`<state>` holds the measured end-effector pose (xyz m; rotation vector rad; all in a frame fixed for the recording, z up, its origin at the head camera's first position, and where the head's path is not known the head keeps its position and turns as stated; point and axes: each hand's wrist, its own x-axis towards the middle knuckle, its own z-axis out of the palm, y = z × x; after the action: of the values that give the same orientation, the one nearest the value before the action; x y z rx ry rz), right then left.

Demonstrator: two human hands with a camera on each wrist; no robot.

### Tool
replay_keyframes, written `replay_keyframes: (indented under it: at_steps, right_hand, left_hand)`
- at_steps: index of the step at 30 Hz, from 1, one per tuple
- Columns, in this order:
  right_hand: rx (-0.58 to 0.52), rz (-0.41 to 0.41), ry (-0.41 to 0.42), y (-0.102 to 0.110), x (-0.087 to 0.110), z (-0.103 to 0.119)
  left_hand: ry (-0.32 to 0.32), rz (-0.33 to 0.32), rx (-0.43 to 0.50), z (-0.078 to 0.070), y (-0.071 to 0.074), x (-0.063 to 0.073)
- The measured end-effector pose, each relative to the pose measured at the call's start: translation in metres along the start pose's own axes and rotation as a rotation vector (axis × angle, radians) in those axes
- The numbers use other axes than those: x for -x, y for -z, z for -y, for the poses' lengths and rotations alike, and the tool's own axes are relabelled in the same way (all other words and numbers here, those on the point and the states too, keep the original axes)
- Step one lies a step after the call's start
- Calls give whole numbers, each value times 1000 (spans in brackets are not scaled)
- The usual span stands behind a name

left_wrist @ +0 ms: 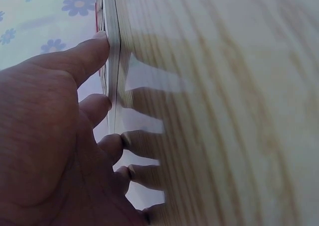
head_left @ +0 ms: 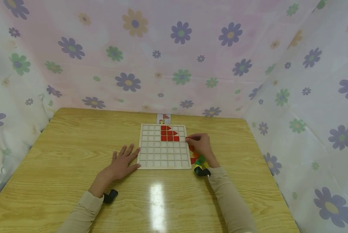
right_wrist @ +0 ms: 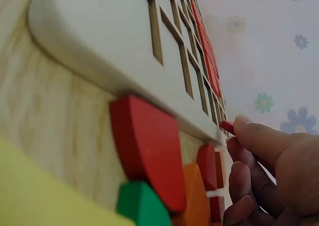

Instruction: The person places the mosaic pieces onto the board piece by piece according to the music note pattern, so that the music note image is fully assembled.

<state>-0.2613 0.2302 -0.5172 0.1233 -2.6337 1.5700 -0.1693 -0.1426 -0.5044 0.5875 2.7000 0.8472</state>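
Note:
A square wooden grid board (head_left: 165, 167) lies on the table. Several red pieces (head_left: 167, 133), squares and triangles, fill cells in its upper part in three stepped rows. With fingers spread, my left hand (head_left: 122, 164) rests flat beside the board, its fingertips at the left edge. Thumb and finger of my right hand (head_left: 202, 145) pinch a small red piece (right_wrist: 227, 126) at the board's right edge. Most of that piece is covered by the fingers. Beneath the right hand lie loose pieces: a red one with a curved side (right_wrist: 149, 146), an orange one (right_wrist: 194, 191) and a green one (right_wrist: 142, 203).
A small printed card (head_left: 163, 118) with a red pattern lies behind the board's far edge. Something yellow (right_wrist: 45, 191) sits close to the right wrist camera. Flower-print cloth (head_left: 162, 64) hangs around the wooden table (head_left: 83, 136) at the back and sides.

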Motion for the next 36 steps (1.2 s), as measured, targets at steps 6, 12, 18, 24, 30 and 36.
replay_keyframes:
  at_steps: [6,12,18,24,30,36]
  right_hand:
    - [64,31,39,-9,-5,3]
    - [78,45,54,-13,-7,10]
    - [92,63,36,-16,-11,13]
    - [121,75,21,-18,-13,11]
    - [144,89,-21,-19,-14,12]
    - [151,93,-13,-19,-14,13]
  left_hand:
    - [-4,-6,5,0,1,0]
    - [-41,-30,17,4,-2,0]
    - [-40,-31,18,10,-6,-3]
    - [-26,-27,10,14,-10,-5]
    - [-14,-24,-1,5,-3,-2]
    - [-7,-17,-9,2,-1,-1]
